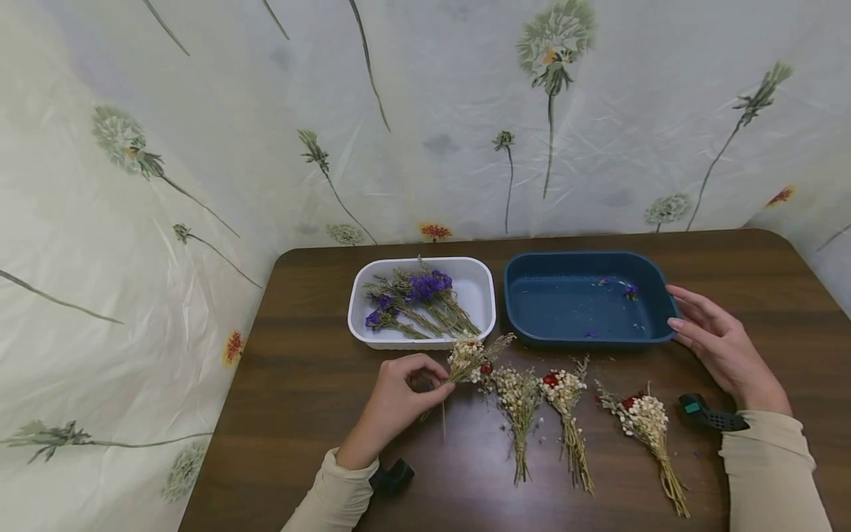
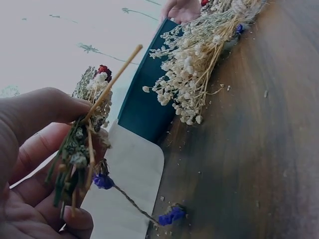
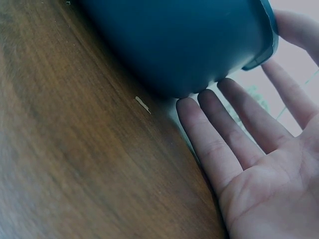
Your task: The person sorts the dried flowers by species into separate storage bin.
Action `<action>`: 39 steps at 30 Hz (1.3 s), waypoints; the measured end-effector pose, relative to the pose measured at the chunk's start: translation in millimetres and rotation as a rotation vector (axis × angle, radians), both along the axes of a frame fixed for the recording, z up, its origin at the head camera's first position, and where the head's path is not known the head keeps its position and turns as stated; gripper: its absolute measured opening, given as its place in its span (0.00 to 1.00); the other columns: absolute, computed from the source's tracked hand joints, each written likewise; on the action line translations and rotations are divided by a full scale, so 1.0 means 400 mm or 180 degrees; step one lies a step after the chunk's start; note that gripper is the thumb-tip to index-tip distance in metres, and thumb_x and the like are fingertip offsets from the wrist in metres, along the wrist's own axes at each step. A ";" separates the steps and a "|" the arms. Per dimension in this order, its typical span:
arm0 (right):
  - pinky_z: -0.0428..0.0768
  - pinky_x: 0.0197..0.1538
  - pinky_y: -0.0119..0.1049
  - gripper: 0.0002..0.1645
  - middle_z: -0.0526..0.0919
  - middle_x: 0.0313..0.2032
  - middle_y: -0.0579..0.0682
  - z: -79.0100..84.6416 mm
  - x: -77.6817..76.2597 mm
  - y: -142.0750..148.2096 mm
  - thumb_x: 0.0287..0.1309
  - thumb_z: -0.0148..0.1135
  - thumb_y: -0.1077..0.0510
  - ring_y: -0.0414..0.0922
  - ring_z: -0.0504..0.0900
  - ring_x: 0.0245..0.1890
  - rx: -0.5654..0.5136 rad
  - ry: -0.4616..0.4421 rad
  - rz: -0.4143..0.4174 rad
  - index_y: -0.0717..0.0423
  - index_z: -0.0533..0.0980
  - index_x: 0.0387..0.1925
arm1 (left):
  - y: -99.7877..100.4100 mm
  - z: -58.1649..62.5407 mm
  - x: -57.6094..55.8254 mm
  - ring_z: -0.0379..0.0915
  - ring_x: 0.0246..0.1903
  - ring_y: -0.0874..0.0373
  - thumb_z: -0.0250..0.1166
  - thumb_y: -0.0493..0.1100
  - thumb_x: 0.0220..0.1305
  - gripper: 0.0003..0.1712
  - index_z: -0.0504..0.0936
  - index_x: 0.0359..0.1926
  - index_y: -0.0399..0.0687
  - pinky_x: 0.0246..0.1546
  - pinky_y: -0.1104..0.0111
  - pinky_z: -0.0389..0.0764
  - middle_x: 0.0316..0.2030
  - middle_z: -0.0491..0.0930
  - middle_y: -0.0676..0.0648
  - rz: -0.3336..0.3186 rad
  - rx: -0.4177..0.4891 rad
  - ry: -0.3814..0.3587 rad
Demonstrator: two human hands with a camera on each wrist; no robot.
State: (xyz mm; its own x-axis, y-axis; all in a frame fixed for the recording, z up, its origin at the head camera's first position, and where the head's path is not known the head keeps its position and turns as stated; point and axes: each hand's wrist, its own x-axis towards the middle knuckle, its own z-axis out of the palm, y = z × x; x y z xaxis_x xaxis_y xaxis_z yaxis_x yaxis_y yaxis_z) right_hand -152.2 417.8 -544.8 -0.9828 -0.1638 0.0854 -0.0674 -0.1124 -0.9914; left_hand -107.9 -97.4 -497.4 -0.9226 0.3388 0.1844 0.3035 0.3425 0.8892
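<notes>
My left hand (image 1: pixel 399 395) pinches a small bunch of dried flowers (image 1: pixel 467 360) by its stems, in front of the white tray. The bunch has pale blossoms and a red flower; in the left wrist view a purple sprig (image 2: pixel 132 195) hangs below its stems. With fairly straight fingers, my right hand (image 1: pixel 721 347) touches the right end of the dark blue tray (image 1: pixel 548 303). Its fingertips (image 3: pixel 188 105) lie against the lower outer wall, while the thumb is up by the rim. A few purple petals (image 1: pixel 630 292) lie inside this tray.
Left of the blue tray stands a white tray (image 1: pixel 473 284) with several purple dried flowers (image 1: pixel 428 286). Three pale bunches lie along the front of the table: a left bunch (image 1: pixel 518 399), a middle bunch (image 1: pixel 568 414) and a right bunch (image 1: pixel 648 428). A patterned curtain (image 1: pixel 432 170) hangs behind.
</notes>
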 end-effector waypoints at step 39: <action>0.80 0.56 0.19 0.36 0.61 0.76 0.45 -0.002 -0.003 -0.002 0.75 0.46 0.74 0.27 0.70 0.67 0.0004 0.0028 -0.0008 0.62 0.56 0.80 | 0.198 0.093 -0.210 0.81 0.30 0.70 0.74 0.42 0.64 0.02 0.89 0.35 0.50 0.31 0.76 0.80 0.31 0.89 0.52 -0.0305 -0.0294 0.0201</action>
State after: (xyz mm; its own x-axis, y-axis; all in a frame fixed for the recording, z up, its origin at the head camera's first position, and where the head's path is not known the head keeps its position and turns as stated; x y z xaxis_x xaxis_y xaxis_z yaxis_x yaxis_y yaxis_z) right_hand -153.5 416.9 -545.7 -0.9824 -0.1616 0.0940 -0.0765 -0.1110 -0.9909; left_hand -191.8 -18.3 -460.2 -0.8728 0.4430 0.2050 0.3930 0.3887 0.8333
